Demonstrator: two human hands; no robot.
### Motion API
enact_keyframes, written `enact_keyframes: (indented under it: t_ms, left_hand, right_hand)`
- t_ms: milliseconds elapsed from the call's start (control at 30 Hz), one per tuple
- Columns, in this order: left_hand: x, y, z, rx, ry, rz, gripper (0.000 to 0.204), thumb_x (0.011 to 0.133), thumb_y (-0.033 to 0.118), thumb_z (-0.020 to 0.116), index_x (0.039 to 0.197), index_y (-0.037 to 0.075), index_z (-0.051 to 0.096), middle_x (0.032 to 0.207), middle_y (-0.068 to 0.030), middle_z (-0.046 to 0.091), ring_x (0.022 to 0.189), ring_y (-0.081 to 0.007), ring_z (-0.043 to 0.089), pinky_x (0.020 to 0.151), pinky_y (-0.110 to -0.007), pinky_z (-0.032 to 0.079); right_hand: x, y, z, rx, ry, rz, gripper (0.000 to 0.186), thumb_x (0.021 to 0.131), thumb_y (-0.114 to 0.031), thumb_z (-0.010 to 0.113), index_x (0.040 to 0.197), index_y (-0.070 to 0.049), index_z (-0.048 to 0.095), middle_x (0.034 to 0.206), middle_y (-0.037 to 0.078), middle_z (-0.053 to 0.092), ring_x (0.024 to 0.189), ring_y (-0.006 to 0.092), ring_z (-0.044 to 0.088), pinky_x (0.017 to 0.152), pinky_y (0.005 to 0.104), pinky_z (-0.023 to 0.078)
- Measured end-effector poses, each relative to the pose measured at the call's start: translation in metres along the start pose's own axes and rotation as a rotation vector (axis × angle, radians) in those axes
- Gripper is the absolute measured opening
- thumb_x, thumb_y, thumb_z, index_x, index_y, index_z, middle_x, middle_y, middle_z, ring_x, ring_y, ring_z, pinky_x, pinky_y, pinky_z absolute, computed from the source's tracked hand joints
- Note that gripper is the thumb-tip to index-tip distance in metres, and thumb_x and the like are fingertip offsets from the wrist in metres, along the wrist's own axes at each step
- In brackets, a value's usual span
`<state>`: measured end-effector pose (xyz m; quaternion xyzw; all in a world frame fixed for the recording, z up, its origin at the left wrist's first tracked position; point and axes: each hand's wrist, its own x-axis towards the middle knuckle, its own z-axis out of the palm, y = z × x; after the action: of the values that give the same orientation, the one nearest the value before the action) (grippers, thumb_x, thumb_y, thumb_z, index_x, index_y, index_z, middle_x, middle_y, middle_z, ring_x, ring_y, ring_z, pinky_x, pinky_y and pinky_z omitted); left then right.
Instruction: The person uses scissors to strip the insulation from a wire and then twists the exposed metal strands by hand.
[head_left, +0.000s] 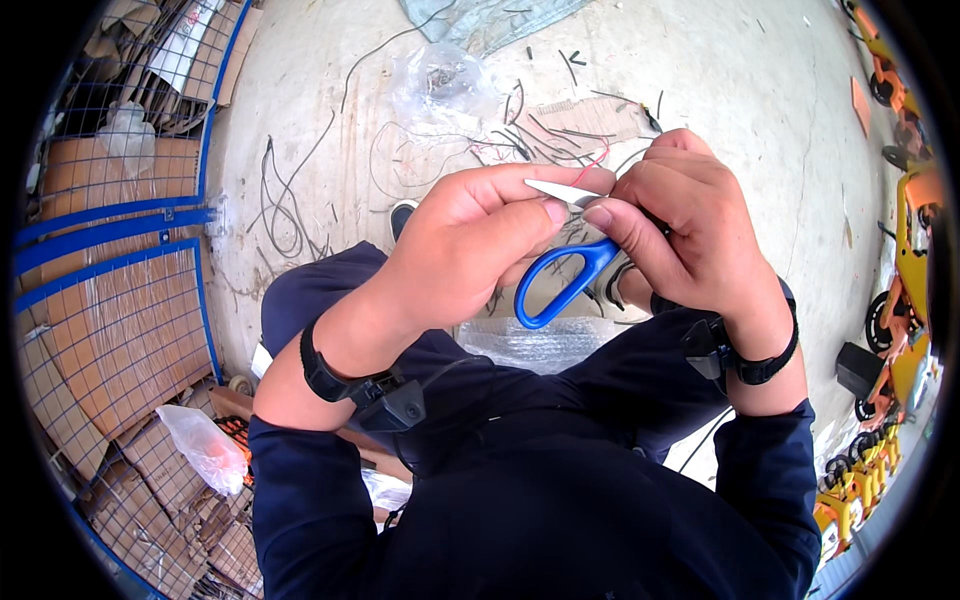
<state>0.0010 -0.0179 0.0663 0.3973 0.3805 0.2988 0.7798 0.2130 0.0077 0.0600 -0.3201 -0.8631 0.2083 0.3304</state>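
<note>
2 bare hands, the left hand (470,250) and the right hand (690,225), meet at frame centre around 1 pair of blue-handled scissors (560,282). 2 black wrist straps, 1 on each wrist. 1 clear plastic bag (205,447) lies lower left.

Both forearms rise from the lower edge, wrists strapped in black bands, the left hand (470,245) and right hand (690,225) meeting fingertip to fingertip, fingers curled shut.

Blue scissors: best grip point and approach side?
Probably the free handle loop of the scissors, from below on the person's left. It hangs open beneath both hands, while the right hand covers the other loop and the left hand pinches the blades.
</note>
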Motion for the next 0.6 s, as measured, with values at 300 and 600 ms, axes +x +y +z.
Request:
enact_keyframes:
  t_ms: [300, 600]
  left_hand:
    - [0.0008, -0.0079, -0.0029, -0.099, -0.017, 0.027, 0.037, 0.094, 0.007, 0.042, 0.125, -0.006, 0.055, 0.059, 0.0084, 0.044, 0.051, 0.0014, 0.037, 0.048, -0.017, 0.030]
    - [0.0005, -0.0037, -0.0021, -0.055, -0.014, 0.020, 0.043, 0.093, 0.009, 0.041, 0.129, -0.014, 0.048, 0.058, 0.0090, 0.036, 0.052, -0.0001, 0.038, 0.053, -0.018, 0.036]
  right_hand:
    - [-0.0004, -0.0011, -0.0008, -0.026, 0.014, -0.013, 0.019, 0.081, -0.018, 0.072, 0.066, -0.009, 0.063, 0.049, 0.002, 0.048, 0.045, 0.0204, 0.046, 0.059, 0.0312, 0.035]
    - [0.0005, -0.0014, -0.0012, -0.044, 0.025, -0.020, 0.020, 0.080, -0.019, 0.073, 0.067, -0.009, 0.063, 0.049, 0.002, 0.047, 0.046, 0.0206, 0.046, 0.059, 0.0317, 0.035]
